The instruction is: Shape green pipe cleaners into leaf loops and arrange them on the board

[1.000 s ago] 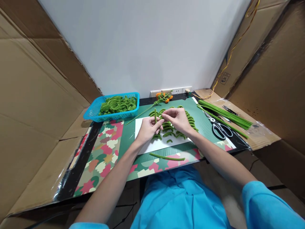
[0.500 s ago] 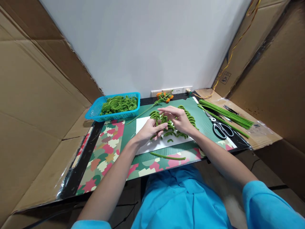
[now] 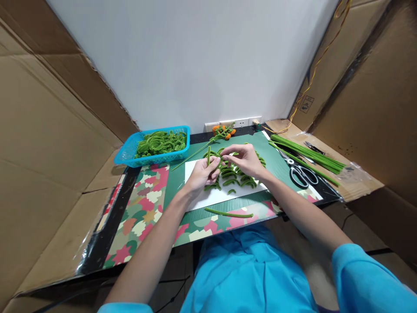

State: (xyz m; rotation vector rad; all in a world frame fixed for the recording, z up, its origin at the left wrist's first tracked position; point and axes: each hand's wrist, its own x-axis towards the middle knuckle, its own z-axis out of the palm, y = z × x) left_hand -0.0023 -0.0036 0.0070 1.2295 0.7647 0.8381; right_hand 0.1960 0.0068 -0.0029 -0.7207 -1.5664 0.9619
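My left hand is closed on a green pipe cleaner, whose end stands up above the thumb. Close by on the right, my right hand has thumb and forefinger pinched together at a green piece; whether it is part of the same pipe cleaner is too small to tell. Beneath both hands lies a white sheet bearing rows of short curved green pieces. One longer green pipe cleaner rests near the table's front edge.
A blue basket of coiled green pieces stands at the back left. Behind my hands lies a stem with orange flowers. Scissors, a bundle of green pipe cleaners and small pliers lie at the right. Cardboard walls flank the table.
My right hand's fingers have come together from a looser spread into a pinch. The pipe cleaner in my left hand now stands more upright and apart from the right fingers.
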